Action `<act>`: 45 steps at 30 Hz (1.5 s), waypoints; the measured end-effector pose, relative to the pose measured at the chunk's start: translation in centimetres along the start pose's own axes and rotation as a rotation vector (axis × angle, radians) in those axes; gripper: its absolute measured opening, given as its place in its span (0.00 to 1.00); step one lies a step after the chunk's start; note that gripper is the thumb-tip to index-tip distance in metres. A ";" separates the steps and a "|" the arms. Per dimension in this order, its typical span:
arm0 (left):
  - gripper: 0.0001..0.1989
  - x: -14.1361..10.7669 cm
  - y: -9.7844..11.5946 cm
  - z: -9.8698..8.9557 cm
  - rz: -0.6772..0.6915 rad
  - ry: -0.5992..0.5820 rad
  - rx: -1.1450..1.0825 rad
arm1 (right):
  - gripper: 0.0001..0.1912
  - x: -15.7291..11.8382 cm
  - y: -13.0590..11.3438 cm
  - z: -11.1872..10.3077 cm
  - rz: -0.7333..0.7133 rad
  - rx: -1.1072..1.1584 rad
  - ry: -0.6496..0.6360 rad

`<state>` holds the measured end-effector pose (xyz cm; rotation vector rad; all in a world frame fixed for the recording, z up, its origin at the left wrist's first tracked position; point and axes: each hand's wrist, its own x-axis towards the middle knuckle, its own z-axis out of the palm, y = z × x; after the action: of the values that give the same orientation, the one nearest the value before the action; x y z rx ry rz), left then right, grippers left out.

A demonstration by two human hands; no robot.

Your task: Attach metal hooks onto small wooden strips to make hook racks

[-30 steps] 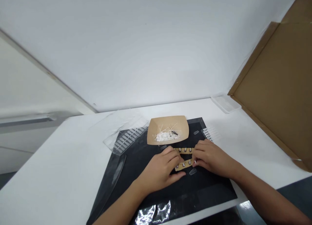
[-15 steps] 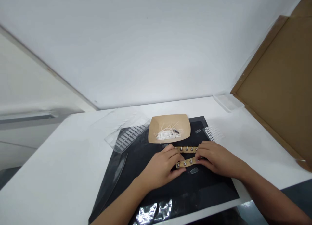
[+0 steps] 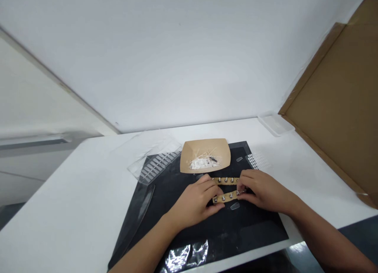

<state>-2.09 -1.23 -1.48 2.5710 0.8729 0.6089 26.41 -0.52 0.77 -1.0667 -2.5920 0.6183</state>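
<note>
Two tan strips with a row of small metal studs lie on the black mat [image 3: 177, 194]. My left hand [image 3: 196, 202] has its thumb and fingers closed on the left end of the front strip [image 3: 227, 197]. At that strip's right end, the fingers of my right hand [image 3: 260, 189] are pinched by a stud; whether a small piece is between them is hidden. Behind lies the rear strip [image 3: 226, 181], its ends partly covered by my hands. A clear nail tip [image 3: 235, 206] rests just in front of the strips, and another nail tip [image 3: 239, 159] lies farther back.
A brown paper tray [image 3: 189, 147] holding white bits and thin sticks stands behind my hands. Left of it is a clear package [image 3: 156, 166] of nail-shaped pieces. A sheet of white dots [image 3: 254, 161], a clear plastic box [image 3: 277, 125] and cardboard [image 3: 339, 107] are to the right.
My right hand has shifted very slightly at the right end of the front strip, showing a stud near its fingertips. The left hand keeps its hold.
</note>
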 end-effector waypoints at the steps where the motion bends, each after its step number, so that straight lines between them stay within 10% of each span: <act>1: 0.08 0.0 0.0 0.0 0.003 0.003 -0.001 | 0.06 -0.1 0.1 -0.2 0.018 0.031 -0.007; 10: 0.07 0.1 0.0 0.0 0.007 -0.001 -0.013 | 0.05 -0.2 0.3 -1.5 0.081 0.149 0.016; 17: 0.13 0.0 0.0 -0.3 0.046 0.053 -0.012 | 0.11 -0.2 -0.3 -0.9 0.083 0.412 0.293; 26: 0.11 0.9 2.0 -0.2 0.209 0.291 -0.269 | 0.07 0.5 -3.0 1.7 -0.289 0.369 0.565; 45: 0.10 0.1 1.5 0.5 0.237 0.368 -0.112 | 0.07 1.0 -2.6 0.9 -0.339 0.286 0.450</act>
<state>-1.04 -2.35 -1.14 2.5186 0.6187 1.1934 23.84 -1.74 1.35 -0.5759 -2.1415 0.5647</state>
